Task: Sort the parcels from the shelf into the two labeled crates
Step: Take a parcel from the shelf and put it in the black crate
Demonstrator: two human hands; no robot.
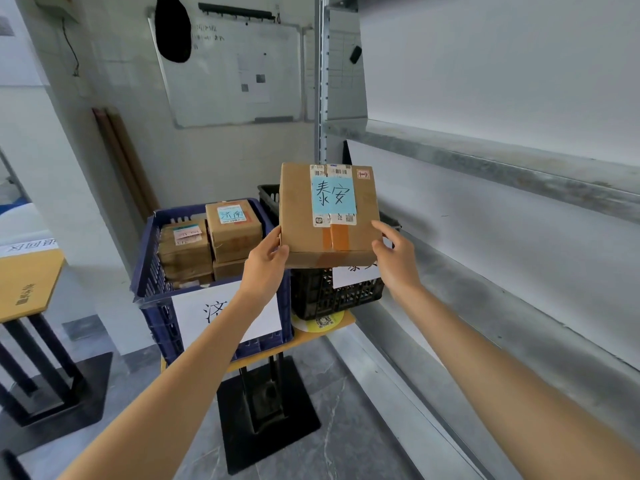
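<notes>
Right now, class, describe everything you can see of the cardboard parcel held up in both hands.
The cardboard parcel is a flat, squarish brown box sealed with orange-brown tape. A barcoded shipping label on its face is partly covered by a light blue sticker handwritten 泰安; a small red tag marks the top right corner. It is held face toward the camera over the black crate. The left hand grips its lower left edge, the right hand its lower right corner.
</notes>
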